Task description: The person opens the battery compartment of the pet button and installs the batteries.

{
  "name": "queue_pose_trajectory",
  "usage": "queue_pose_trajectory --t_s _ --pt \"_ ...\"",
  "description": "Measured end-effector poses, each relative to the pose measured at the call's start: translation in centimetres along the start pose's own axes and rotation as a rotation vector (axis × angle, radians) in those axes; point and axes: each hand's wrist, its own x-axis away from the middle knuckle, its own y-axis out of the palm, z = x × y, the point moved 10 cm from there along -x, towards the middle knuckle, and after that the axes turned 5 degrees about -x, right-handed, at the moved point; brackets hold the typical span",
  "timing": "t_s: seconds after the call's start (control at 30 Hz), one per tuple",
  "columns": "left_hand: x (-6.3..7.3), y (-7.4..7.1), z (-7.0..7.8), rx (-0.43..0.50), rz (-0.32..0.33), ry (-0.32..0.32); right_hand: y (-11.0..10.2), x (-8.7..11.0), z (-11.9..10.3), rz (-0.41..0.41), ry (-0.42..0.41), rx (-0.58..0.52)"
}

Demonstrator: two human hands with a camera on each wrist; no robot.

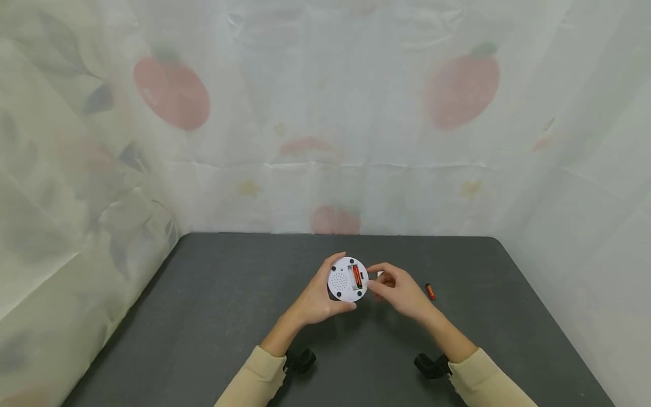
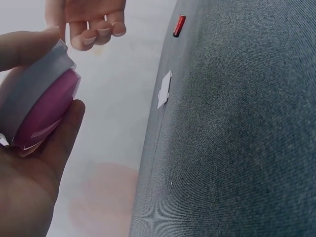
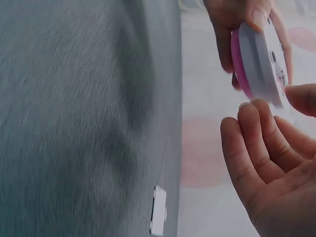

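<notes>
My left hand [image 1: 316,298] grips a round white device [image 1: 339,281] by its rim, thumb on one side and fingers on the other. Its underside faces me, with a patch of small holes, dark feet and an uncovered battery compartment. A red battery [image 1: 357,277] lies in that compartment. The wrist views show a pink face [image 2: 47,111] on the device's other side. My right hand [image 1: 399,288] is at the device's right edge, thumb and forefinger beside the compartment. Its other fingers are loosely bent, and I see nothing held in them.
A loose red battery [image 1: 430,291] lies on the dark grey table [image 1: 213,316], right of my right hand. A small white cover [image 2: 165,90] lies on the table, mostly hidden behind that hand in the head view. Patterned curtains [image 1: 315,113] border the table's back and sides.
</notes>
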Motion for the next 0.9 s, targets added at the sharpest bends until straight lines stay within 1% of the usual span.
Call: queue_pose_trajectory --t_s 0.33,0.53,0.73,0.9 --pt "0.0 -0.1 0.3 -0.016 0.014 0.008 -2.2 0.8 0.4 0.040 -0.088 0.244" --pt "0.0 0.1 0.3 -0.022 0.000 0.007 -3.5 1.3 0.8 0.028 -0.119 0.353" --pt "0.0 0.2 0.3 -0.036 -0.014 0.012 -6.1 2.1 2.4 0.053 -0.146 0.444" --pt "0.1 0.1 0.3 -0.052 -0.015 0.011 -7.6 2.7 3.7 0.038 -0.138 0.502"
